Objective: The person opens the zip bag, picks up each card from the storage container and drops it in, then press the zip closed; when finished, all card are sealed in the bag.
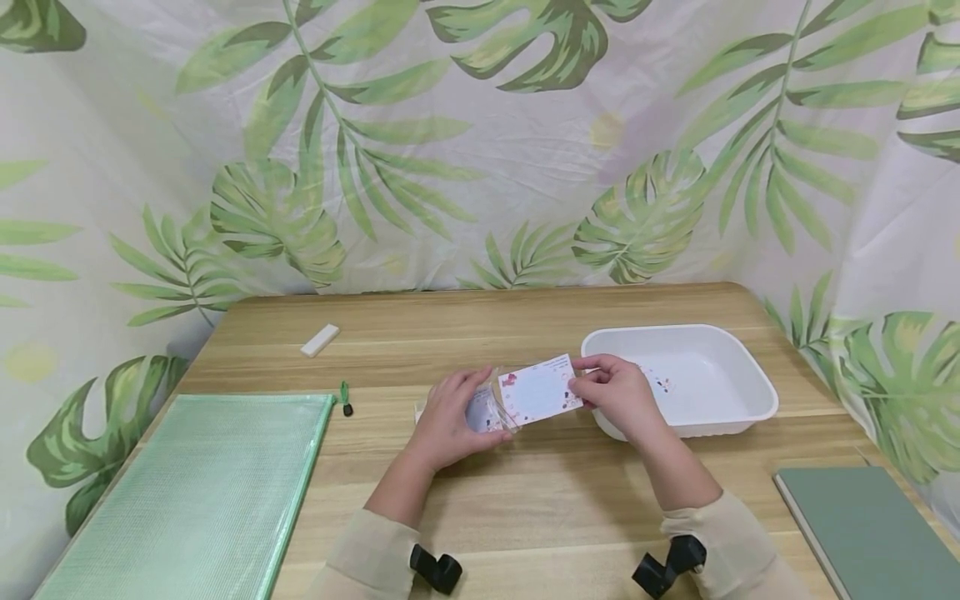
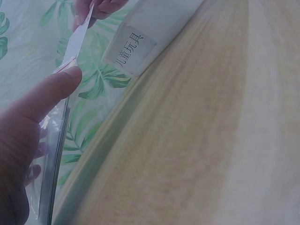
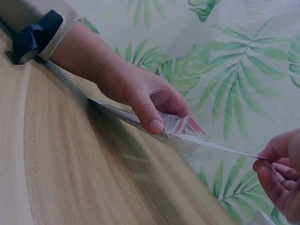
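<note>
Over the middle of the table, my left hand [image 1: 450, 421] grips a clear zip bag [image 3: 180, 125] holding a stack of printed cards. The thumb presses the bag's near side, with the other fingers behind it. My right hand [image 1: 618, 392] pinches the right edge of a white card [image 1: 536, 390] between thumb and fingers. Red and dark little prints decorate the card's border. Much of this card sticks out of the bag's mouth, while its left end lies at the bag's opening. The left hand covers part of the bag in the head view.
Behind the right hand stands a white plastic basin [image 1: 697, 367]; its outside carries a label [image 2: 130, 49]. A green mesh pouch [image 1: 202, 483] lies left, near a green cord with a black end [image 1: 346, 400]. A white block [image 1: 320, 340] sits farther back. A grey-green notebook [image 1: 870, 525] lies front right.
</note>
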A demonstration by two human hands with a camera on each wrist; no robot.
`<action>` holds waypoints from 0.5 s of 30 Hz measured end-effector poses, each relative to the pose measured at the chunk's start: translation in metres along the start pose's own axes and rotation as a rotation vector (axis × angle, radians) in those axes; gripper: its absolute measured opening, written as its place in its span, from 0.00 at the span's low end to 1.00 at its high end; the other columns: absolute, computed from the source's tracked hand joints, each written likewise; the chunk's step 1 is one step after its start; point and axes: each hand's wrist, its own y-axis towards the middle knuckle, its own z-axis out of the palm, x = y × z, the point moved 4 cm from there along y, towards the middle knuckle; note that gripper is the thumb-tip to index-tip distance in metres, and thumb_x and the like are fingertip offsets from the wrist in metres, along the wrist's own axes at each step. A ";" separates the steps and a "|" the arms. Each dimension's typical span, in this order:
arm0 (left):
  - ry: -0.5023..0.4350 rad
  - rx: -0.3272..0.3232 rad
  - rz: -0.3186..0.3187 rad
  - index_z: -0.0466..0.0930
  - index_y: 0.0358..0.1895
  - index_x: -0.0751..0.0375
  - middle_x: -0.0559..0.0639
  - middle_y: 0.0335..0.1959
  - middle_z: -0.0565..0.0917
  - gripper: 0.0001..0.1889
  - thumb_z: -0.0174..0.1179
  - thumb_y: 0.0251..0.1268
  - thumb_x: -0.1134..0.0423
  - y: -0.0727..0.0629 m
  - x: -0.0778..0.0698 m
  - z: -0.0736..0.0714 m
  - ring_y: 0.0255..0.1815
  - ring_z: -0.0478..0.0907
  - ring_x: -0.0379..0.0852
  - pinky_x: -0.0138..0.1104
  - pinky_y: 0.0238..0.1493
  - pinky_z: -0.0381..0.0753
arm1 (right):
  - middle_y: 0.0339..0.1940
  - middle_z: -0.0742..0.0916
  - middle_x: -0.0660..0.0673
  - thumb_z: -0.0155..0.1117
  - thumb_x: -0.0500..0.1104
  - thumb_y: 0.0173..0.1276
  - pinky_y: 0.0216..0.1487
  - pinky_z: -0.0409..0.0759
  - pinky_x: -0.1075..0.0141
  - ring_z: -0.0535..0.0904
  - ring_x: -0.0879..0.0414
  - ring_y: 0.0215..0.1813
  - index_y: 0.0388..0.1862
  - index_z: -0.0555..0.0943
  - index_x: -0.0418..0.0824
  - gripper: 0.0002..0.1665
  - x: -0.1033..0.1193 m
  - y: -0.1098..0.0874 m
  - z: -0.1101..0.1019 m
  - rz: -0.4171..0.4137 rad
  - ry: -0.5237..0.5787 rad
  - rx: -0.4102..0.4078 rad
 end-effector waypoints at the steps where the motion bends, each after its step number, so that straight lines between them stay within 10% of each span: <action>1: 0.000 0.000 0.002 0.67 0.71 0.56 0.58 0.62 0.75 0.51 0.75 0.39 0.42 0.000 0.000 0.000 0.65 0.70 0.59 0.53 0.67 0.66 | 0.24 0.86 0.51 0.67 0.38 0.61 0.34 0.80 0.69 0.80 0.58 0.26 0.53 0.81 0.32 0.21 0.001 0.000 0.002 -0.003 -0.001 0.006; 15: -0.028 0.008 0.029 0.68 0.70 0.58 0.55 0.62 0.76 0.49 0.76 0.40 0.44 -0.001 -0.001 -0.001 0.64 0.71 0.57 0.52 0.66 0.67 | 0.27 0.86 0.47 0.66 0.35 0.61 0.31 0.80 0.72 0.78 0.62 0.26 0.50 0.82 0.31 0.18 0.005 0.007 0.029 -0.012 0.056 0.036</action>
